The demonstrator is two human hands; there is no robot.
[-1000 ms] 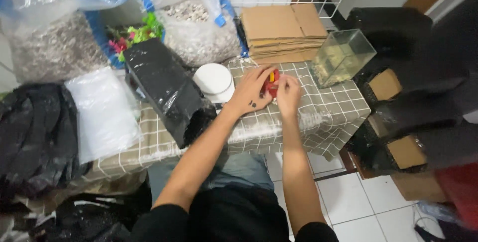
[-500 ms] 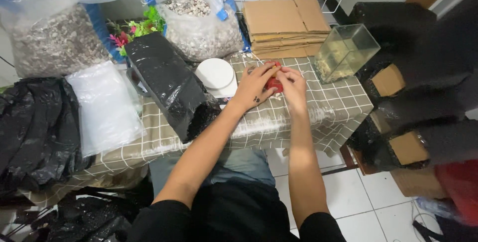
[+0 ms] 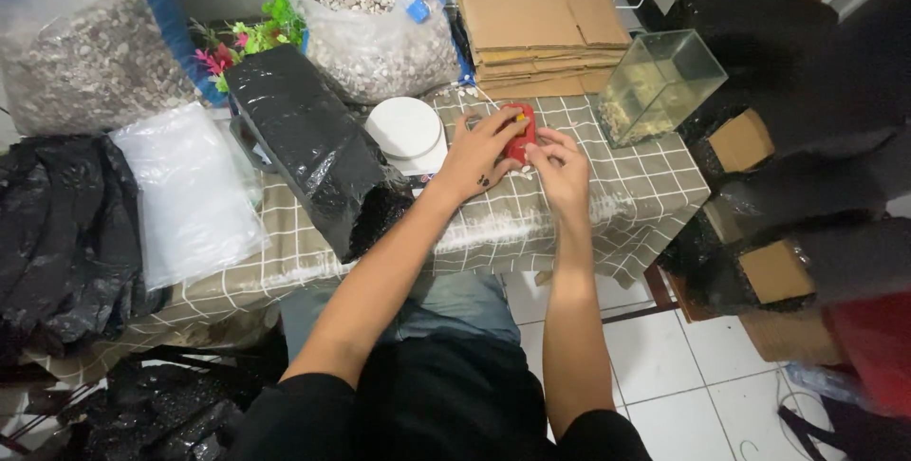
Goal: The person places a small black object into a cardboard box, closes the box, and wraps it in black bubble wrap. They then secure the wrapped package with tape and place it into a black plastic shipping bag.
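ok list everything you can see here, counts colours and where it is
red object: 1, red, held over the table between both hands
round container: 1, white, on table left of the hands
black bag: 1, black, lying open on table
gravel bags: 2, clear with grey-white pebbles, back of table
plastic plants: a few, green and pink, between the gravel bags
clear bags: 1 stack, translucent white, left of table
cardboard stack: 1, brown, back right
glass tank: 1, clear, right table edge
tablecloth: 1, grey checked
left hand: on red object
right hand: at its lower end
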